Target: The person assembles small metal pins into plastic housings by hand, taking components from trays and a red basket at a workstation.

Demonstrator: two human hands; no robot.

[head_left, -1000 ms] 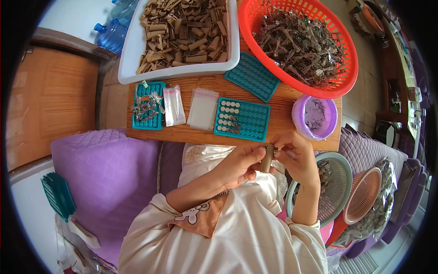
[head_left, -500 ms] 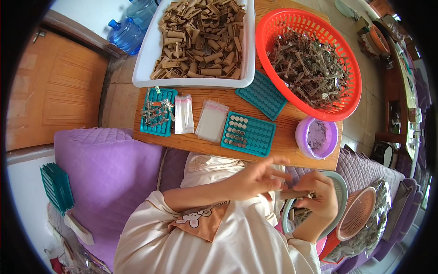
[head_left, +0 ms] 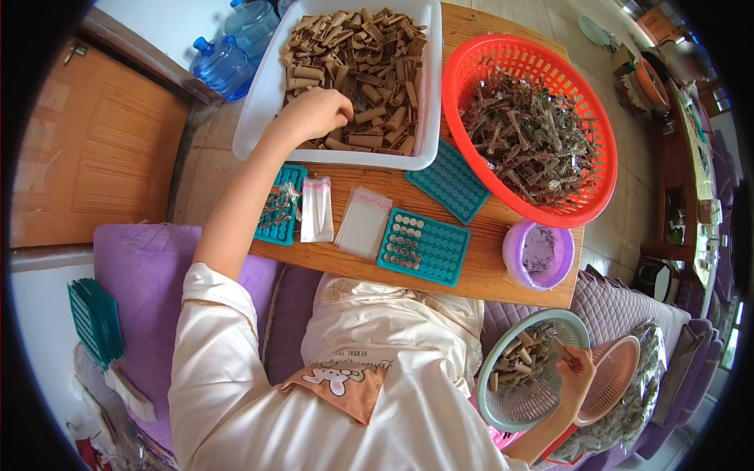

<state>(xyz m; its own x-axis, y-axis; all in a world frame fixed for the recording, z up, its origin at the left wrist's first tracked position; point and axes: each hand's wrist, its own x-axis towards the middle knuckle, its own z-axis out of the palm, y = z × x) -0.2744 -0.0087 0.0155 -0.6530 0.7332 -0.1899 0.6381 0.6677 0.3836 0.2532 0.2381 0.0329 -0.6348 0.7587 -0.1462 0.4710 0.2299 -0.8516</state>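
Note:
My left hand reaches over the white tub, its curled fingertips down at a heap of brown, curved tube-like pieces. Whether a piece is between those fingers is hidden. At the lower right, my right hand pinches one brown curved piece above the edge of a grey-green basket. More such pieces lie inside that basket.
On the wooden table stand a red basket of dark, shiny scraps, a purple tub, teal trays, one with silvery round bits, and clear bags. A pink basket sits beside the grey-green one.
My hands have parted from in front of my body. The left has gone forward to the white tub; the right has moved down and right to the grey-green basket with a brown piece.

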